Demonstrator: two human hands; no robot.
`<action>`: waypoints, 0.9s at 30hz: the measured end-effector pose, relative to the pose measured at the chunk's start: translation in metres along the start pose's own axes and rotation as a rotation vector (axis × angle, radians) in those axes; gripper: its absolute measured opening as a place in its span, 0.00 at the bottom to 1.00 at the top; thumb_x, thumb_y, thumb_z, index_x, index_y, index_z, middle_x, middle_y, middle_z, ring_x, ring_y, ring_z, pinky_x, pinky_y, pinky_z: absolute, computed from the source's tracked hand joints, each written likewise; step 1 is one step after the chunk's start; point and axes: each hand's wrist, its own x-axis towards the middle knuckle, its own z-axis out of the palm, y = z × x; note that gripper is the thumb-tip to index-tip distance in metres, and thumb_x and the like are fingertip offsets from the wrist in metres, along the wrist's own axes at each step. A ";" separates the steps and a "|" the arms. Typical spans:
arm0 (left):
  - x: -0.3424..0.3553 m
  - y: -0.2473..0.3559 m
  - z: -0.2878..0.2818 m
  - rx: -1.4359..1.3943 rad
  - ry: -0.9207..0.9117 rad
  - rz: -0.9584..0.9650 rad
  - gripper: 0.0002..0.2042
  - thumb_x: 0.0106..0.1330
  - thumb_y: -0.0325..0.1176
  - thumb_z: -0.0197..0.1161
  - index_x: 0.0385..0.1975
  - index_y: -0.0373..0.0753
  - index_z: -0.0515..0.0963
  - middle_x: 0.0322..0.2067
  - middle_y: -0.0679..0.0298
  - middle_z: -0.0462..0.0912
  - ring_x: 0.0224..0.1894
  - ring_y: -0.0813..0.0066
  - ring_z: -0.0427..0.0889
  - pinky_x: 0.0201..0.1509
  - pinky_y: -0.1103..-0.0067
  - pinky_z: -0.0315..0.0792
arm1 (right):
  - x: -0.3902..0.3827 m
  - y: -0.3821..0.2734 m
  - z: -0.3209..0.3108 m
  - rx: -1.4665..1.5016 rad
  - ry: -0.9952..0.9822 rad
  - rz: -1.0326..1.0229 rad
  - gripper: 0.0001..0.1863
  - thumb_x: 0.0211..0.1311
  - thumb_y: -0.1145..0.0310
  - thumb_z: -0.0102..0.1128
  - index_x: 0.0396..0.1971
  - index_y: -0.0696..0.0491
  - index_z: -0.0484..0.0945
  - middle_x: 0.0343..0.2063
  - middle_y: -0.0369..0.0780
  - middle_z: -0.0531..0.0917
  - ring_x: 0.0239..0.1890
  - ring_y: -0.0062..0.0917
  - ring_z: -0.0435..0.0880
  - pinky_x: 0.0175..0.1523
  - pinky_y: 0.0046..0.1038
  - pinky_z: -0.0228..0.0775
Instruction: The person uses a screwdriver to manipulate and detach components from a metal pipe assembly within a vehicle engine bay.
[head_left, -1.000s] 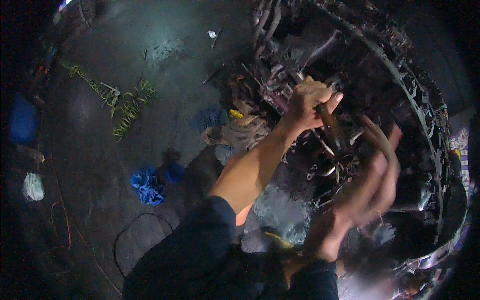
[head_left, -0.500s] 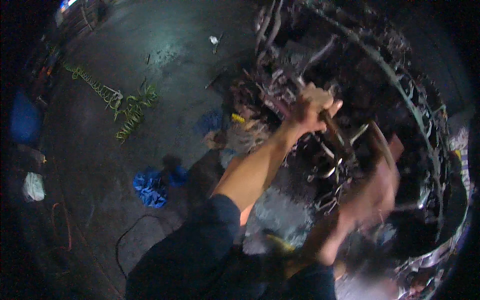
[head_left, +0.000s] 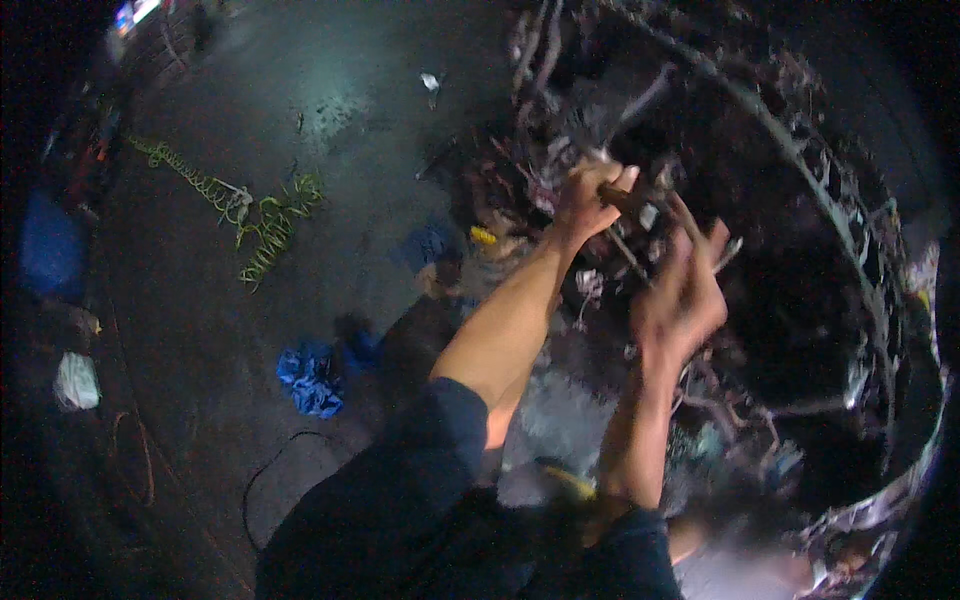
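The right hand (head_left: 682, 300) swings up near the dark rod (head_left: 622, 197). The left hand (head_left: 588, 203) shifts slightly toward the machinery's (head_left: 755, 103) left edge.

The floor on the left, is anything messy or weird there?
Yes, a bit. A yellow-green coil lies in a loose tangle, with parts running different ways instead of neatly bundled. Nearer the person, a crumpled blue thing lies on the floor; I can't tell what it is.
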 end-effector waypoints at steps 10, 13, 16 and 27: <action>-0.012 0.077 0.002 -0.025 -0.125 0.377 0.19 0.55 0.32 0.72 0.12 0.44 0.66 0.14 0.67 0.65 0.18 0.66 0.70 0.30 0.69 0.62 | -0.007 -0.007 -0.054 0.330 0.070 0.023 0.18 0.63 0.73 0.62 0.51 0.66 0.78 0.54 0.53 0.81 0.60 0.38 0.79 0.67 0.37 0.66; -0.016 0.078 0.012 -0.120 -0.321 0.464 0.17 0.55 0.36 0.72 0.13 0.46 0.68 0.17 0.68 0.69 0.23 0.67 0.74 0.36 0.69 0.65 | -0.024 0.009 -0.051 0.212 -0.083 0.093 0.14 0.56 0.85 0.62 0.44 0.63 0.83 0.39 0.46 0.88 0.44 0.31 0.88 0.55 0.29 0.76; -0.023 0.072 0.011 -0.094 -0.242 0.453 0.17 0.55 0.39 0.73 0.14 0.45 0.69 0.17 0.67 0.67 0.23 0.65 0.73 0.35 0.68 0.64 | -0.029 0.015 -0.045 0.251 -0.121 0.110 0.15 0.51 0.88 0.61 0.41 0.62 0.84 0.39 0.47 0.88 0.45 0.32 0.89 0.52 0.28 0.78; -0.036 0.085 0.005 -0.133 -0.322 0.415 0.20 0.52 0.37 0.74 0.12 0.43 0.65 0.14 0.65 0.65 0.18 0.65 0.68 0.27 0.71 0.60 | -0.029 0.014 -0.060 0.030 -0.196 -0.015 0.15 0.50 0.89 0.61 0.36 0.58 0.85 0.35 0.44 0.89 0.38 0.28 0.90 0.46 0.22 0.77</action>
